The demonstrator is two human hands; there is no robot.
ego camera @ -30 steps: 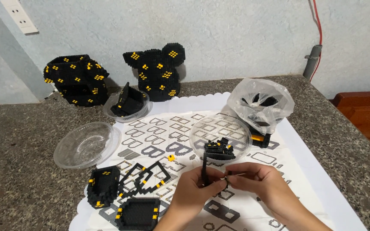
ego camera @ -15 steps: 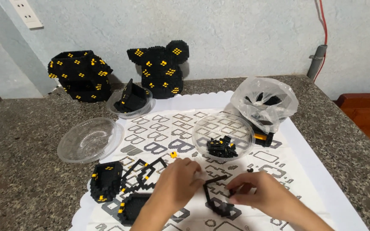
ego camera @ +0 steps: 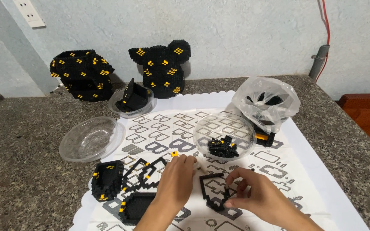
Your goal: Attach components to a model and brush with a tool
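Observation:
My left hand [ego camera: 176, 179] rests palm down on the white printed sheet [ego camera: 185, 124], fingers curled, next to a thin black brick frame [ego camera: 213, 190] lying flat on the sheet. The fingertips of my right hand [ego camera: 253, 197] pinch the frame's right side. What the left fingers grip is hidden. A clear bowl [ego camera: 224, 130] with small black bricks stands just beyond the hands. A single yellow brick [ego camera: 174, 153] lies by the left knuckles. Left of the hands are open black outline pieces [ego camera: 144, 173] and two black-and-yellow box parts [ego camera: 107, 179].
An empty clear bowl [ego camera: 91, 139] sits at the left, another bowl [ego camera: 133, 100] holds a black piece. Two large black-and-yellow brick models [ego camera: 82, 72] [ego camera: 163, 66] stand by the wall. A plastic bag [ego camera: 266, 102] of bricks is at the right. The speckled stone counter [ego camera: 18, 149] surrounds the sheet.
Both hands have come down from holding a thin black piece upright; a black frame now lies flat on the sheet under my fingers. The view shifted slightly.

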